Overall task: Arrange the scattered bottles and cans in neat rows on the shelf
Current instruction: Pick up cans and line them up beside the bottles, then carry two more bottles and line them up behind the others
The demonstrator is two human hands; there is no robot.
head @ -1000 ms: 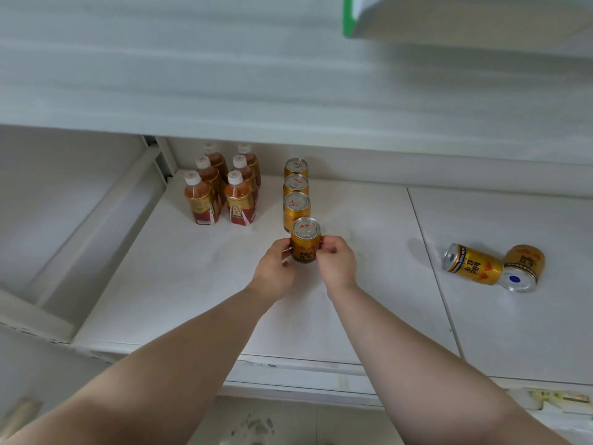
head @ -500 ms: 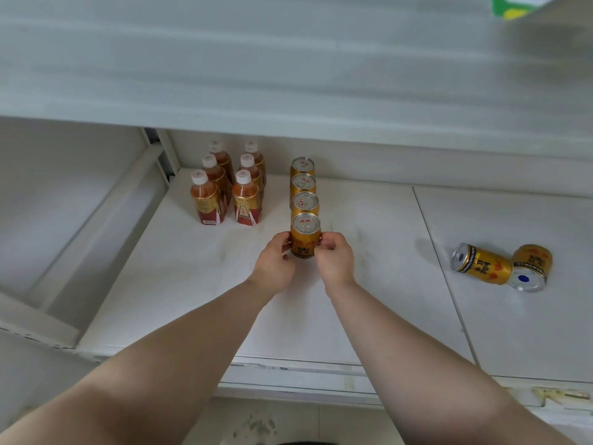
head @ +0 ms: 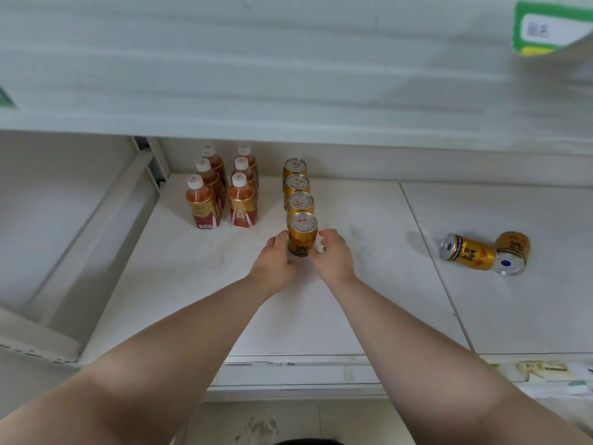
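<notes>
Several gold cans stand in a single file on the white shelf (head: 353, 309), running from the back wall toward me. The front gold can (head: 303, 236) stands upright right behind the third can (head: 301, 203). My left hand (head: 272, 264) holds its left side and my right hand (head: 335, 256) curls against its right side. Several tea bottles (head: 221, 194) with white caps stand in two neat columns to the left of the cans. Far to the right, two more gold cans lie on their sides, one (head: 468, 252) touching the other (head: 512, 252).
An upper shelf board (head: 288, 91) overhangs the back of the shelf. A green-edged label (head: 545, 27) hangs at the top right. A slanted white bracket (head: 96, 226) bounds the shelf on the left. Tiled floor shows below the shelf's front edge (head: 288, 377).
Both hands have slid the front can back until it closes up against the third can in the file. The lying cans have not moved.
</notes>
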